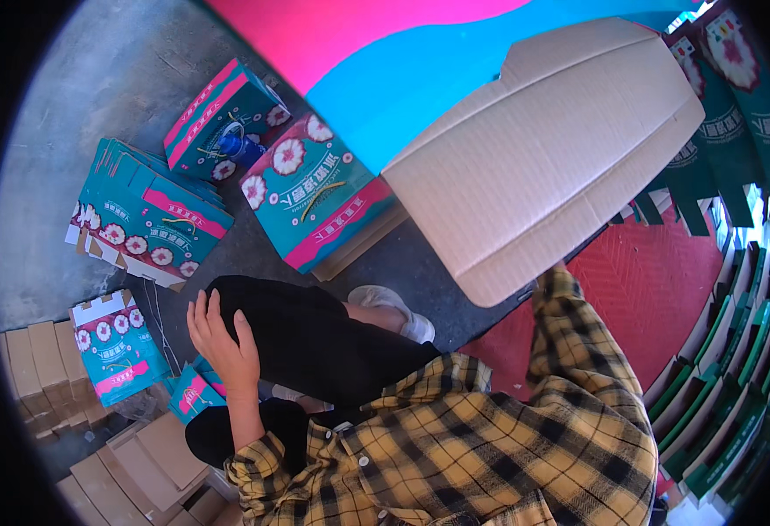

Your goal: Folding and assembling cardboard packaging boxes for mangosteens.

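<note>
In front of me a large cardboard box blank (551, 167) is raised, its plain brown inside facing me. A printed pink and blue panel (402, 79) adjoins it at the top. My right hand (557, 268) is at the blank's lower edge, its fingers hidden behind the board; the blank appears to be held up by it. My left hand (224, 346) is raised over my black-trousered left leg, fingers stretched and holding nothing. Nearest to it, on the left, stands a teal printed carton (118, 346) with a white top edge.
On the grey floor (78, 96) at the left lie a stack of flat teal cartons (152, 215) and printed boxes (315, 180). Brown cardboard pieces (131, 473) pile up at lower left. A red surface (639, 280) and rows of green-edged cartons (727, 377) occupy the right.
</note>
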A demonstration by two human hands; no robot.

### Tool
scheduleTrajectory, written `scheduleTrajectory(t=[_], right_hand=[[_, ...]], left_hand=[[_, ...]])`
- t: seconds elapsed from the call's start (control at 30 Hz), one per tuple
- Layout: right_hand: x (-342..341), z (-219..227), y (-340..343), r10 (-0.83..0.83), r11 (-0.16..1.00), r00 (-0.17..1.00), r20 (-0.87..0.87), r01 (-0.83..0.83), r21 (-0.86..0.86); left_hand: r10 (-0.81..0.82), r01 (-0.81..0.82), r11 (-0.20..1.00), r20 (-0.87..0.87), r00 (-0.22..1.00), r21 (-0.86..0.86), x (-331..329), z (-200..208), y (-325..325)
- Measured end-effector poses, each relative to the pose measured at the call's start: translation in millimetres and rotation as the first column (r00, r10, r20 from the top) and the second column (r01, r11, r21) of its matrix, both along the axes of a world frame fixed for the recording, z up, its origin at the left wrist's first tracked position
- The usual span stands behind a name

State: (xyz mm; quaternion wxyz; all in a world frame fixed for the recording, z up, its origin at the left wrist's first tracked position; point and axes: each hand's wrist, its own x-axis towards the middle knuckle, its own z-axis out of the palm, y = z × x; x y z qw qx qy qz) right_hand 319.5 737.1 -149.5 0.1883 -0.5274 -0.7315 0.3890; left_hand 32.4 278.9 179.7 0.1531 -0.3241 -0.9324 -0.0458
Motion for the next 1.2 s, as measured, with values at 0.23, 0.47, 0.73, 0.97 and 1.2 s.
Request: scheduleTrajectory(t=[0.23, 0.47, 0.73, 0.97, 1.2], right_hand=[[-46, -3, -28, 0.033, 0.999, 0.999, 0.012, -0.032, -0.044], [-34, 3, -35, 0.047, 0.999, 0.997, 0.059, -0.046, -0.017], [22, -1, -82, 0.122, 0.992, 0.983, 0.134, -0.122, -0.011], [60, 7, -109, 0.206, 0.978, 0.959, 0.197, -0.209, -0.004], [107, 9, -106, 0.144, 0.985, 0.961, 0.237, -0.162, 0.058]], left_hand=[[0.011, -0.011, 0.999, -0.028, 1.0, 0.032, -2, -1, -3], [0.021, -0.018, 0.998, -0.041, 0.999, 0.063, -2, -1, -7], [-0.013, 0.018, 0.995, -0.049, 0.999, 0.097, -5, -12, -6], [0.029, -0.023, 0.994, -0.055, 0.998, 0.11, -3, -13, -16], [-0.01, 0.021, 0.989, -0.073, 0.997, 0.144, -7, -28, -10]])
